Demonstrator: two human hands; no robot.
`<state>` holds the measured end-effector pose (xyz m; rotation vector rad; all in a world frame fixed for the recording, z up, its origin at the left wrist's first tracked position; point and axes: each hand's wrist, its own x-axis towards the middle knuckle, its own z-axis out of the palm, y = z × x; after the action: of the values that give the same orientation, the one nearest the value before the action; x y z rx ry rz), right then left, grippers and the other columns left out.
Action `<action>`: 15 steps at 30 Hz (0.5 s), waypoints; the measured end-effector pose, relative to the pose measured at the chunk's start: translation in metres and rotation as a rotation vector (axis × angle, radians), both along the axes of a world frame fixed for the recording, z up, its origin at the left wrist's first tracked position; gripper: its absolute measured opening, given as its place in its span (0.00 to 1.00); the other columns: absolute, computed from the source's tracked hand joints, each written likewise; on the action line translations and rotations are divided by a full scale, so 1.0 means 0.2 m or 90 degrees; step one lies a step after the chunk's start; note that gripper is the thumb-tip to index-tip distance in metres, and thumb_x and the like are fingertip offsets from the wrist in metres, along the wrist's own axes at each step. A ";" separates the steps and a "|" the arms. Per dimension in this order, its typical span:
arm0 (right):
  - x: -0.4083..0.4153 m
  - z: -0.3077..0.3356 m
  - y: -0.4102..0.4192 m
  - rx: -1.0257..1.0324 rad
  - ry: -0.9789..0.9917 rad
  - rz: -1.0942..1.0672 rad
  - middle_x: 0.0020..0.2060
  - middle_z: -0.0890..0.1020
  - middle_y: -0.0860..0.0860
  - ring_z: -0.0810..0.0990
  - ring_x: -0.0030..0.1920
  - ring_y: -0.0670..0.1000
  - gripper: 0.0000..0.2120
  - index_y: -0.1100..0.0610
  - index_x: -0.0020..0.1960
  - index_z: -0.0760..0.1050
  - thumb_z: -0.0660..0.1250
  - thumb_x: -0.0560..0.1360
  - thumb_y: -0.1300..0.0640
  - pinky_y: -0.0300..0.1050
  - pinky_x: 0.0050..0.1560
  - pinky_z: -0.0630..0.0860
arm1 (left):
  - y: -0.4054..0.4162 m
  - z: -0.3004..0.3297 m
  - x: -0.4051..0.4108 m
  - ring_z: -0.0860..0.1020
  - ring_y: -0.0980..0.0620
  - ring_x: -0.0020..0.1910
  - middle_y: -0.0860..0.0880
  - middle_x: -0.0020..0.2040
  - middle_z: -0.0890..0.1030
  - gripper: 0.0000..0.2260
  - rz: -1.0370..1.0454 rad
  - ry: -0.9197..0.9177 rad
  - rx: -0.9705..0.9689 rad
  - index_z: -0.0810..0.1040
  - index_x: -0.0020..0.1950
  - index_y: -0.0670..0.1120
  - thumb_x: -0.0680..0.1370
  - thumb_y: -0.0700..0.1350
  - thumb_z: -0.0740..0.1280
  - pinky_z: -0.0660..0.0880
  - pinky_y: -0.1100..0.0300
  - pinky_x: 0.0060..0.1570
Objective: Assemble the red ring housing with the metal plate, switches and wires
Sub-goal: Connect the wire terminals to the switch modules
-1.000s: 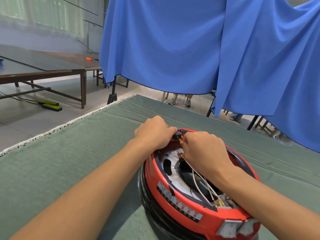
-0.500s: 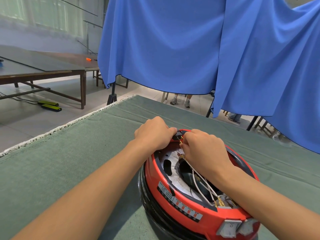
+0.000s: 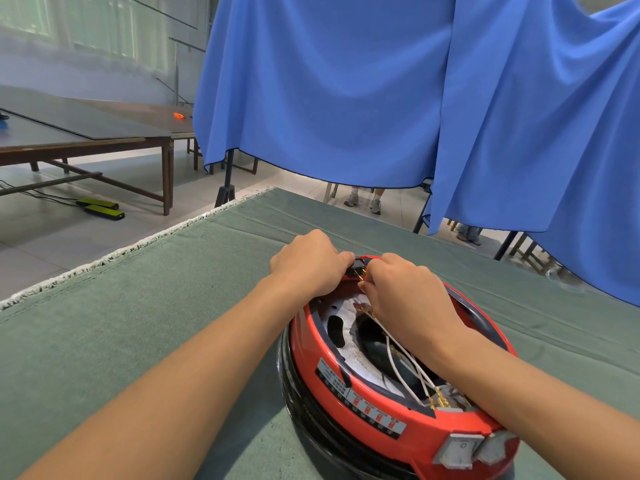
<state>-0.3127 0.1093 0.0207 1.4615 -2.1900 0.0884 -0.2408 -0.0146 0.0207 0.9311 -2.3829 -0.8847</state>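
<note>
— Two hands meet at the far rim of the red ring housing (image 3: 363,408), and the head camera is the only view we have. Where does the housing sit?

— We see it on a black round base (image 3: 311,420), near the close edge of the green cloth (image 3: 138,323) that covers the table. The metal plate (image 3: 341,336) lies inside the ring, with white wires (image 3: 401,367) running from under our right wrist to brass terminals at the near rim.

— And the hands themselves?

— Our left hand (image 3: 308,263) has its fingers curled down over the far rim, its fingertip against a small black switch (image 3: 357,266) seated there. Our right hand (image 3: 405,299) is curled too, knuckles up, its fingertips just beside that same switch at a thin brass terminal. The two hands are close together, almost touching. We cannot tell exactly what the right fingers pinch, since the hand hides them.

— Anything else on the housing?

— Two grey rocker switches (image 3: 457,448) sit in the near outer wall, beside a white label strip (image 3: 360,396). Behind the table hangs a blue curtain (image 3: 346,98).
</note>
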 end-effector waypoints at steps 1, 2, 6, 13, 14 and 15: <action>0.01 0.00 0.00 -0.003 0.009 0.004 0.47 0.78 0.52 0.79 0.43 0.56 0.09 0.56 0.52 0.75 0.60 0.79 0.53 0.44 0.36 0.66 | 0.00 0.00 0.00 0.79 0.40 0.47 0.40 0.40 0.79 0.19 0.002 -0.003 -0.001 0.73 0.32 0.47 0.77 0.58 0.62 0.72 0.54 0.43; 0.01 0.01 0.00 -0.003 0.017 0.006 0.47 0.78 0.52 0.80 0.42 0.56 0.09 0.56 0.52 0.76 0.60 0.79 0.53 0.44 0.35 0.65 | 0.00 0.00 0.00 0.79 0.40 0.47 0.40 0.39 0.79 0.19 0.004 -0.005 -0.001 0.73 0.31 0.47 0.77 0.58 0.62 0.73 0.54 0.43; 0.02 0.02 0.01 0.010 0.038 -0.006 0.45 0.77 0.51 0.80 0.40 0.57 0.08 0.55 0.51 0.76 0.61 0.79 0.52 0.45 0.34 0.68 | -0.01 -0.01 0.00 0.76 0.42 0.41 0.47 0.33 0.74 0.19 0.007 -0.013 -0.001 0.75 0.33 0.47 0.77 0.58 0.62 0.71 0.55 0.41; 0.01 0.03 0.00 0.025 0.034 0.002 0.48 0.76 0.50 0.80 0.43 0.57 0.10 0.54 0.54 0.74 0.58 0.80 0.49 0.45 0.36 0.69 | -0.01 0.00 0.00 0.78 0.42 0.44 0.45 0.37 0.78 0.18 0.007 -0.013 0.003 0.74 0.34 0.47 0.77 0.58 0.62 0.72 0.54 0.42; 0.01 0.03 0.00 0.024 0.031 0.006 0.48 0.77 0.50 0.80 0.44 0.57 0.10 0.54 0.54 0.74 0.58 0.80 0.50 0.45 0.36 0.68 | 0.00 0.00 0.00 0.79 0.42 0.45 0.44 0.37 0.78 0.18 0.007 -0.011 0.003 0.74 0.34 0.47 0.77 0.58 0.62 0.71 0.55 0.42; 0.01 0.03 0.00 0.021 0.028 0.010 0.49 0.77 0.50 0.80 0.44 0.57 0.10 0.55 0.54 0.74 0.58 0.80 0.51 0.46 0.36 0.67 | 0.00 0.00 0.01 0.79 0.42 0.45 0.44 0.36 0.77 0.18 0.006 -0.008 0.003 0.74 0.34 0.47 0.77 0.58 0.62 0.71 0.55 0.41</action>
<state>-0.3099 0.1099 0.0264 1.4845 -2.1557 0.0250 -0.2398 -0.0154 0.0208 0.9519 -2.3856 -0.8839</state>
